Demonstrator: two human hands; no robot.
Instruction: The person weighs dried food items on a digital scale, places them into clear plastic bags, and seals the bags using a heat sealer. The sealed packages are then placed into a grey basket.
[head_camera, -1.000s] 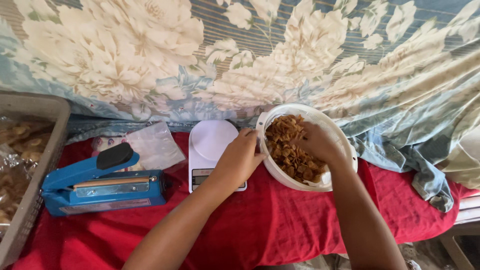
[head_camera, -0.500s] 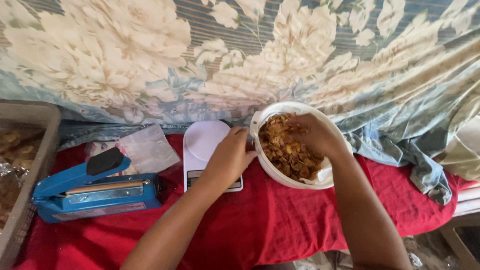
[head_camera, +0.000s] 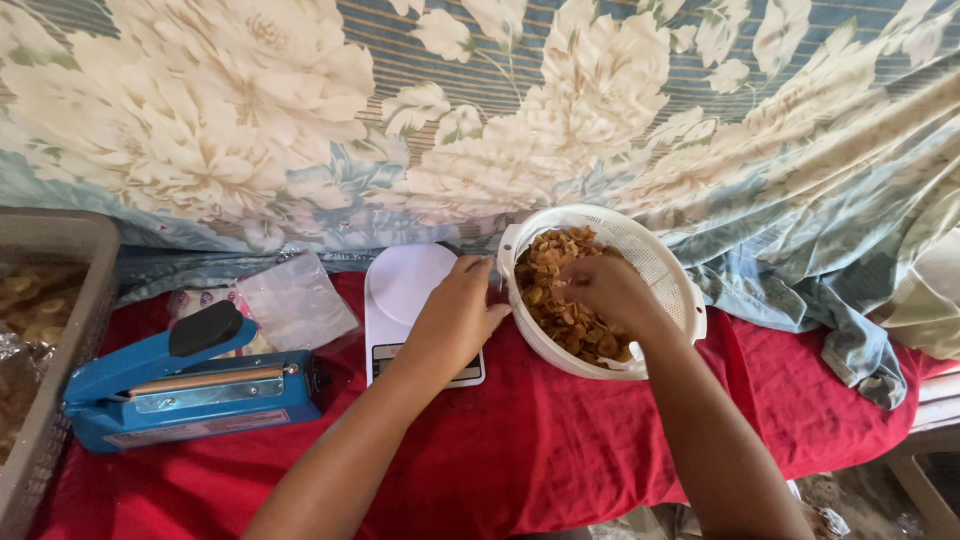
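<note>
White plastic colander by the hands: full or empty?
Partly full: the white plastic colander holds brown chips heaped below its rim.

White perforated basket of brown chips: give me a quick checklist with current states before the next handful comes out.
1. White perforated plastic basket seated on the red cloth: ok, tilted slightly toward the person.
2. Right hand in the brown fried chips: ok, fingers down among them; grip cannot tell.
3. Left hand steadying: ok, resting beside the basket rim, over the white digital kitchen scale.
4. Scale platform free: not ok, the left hand covers part of it.
5. Clear plastic bags at hand: ok, lying left of the scale.
6. Blue impulse heat sealer ready: arm down; power cannot tell.
</note>
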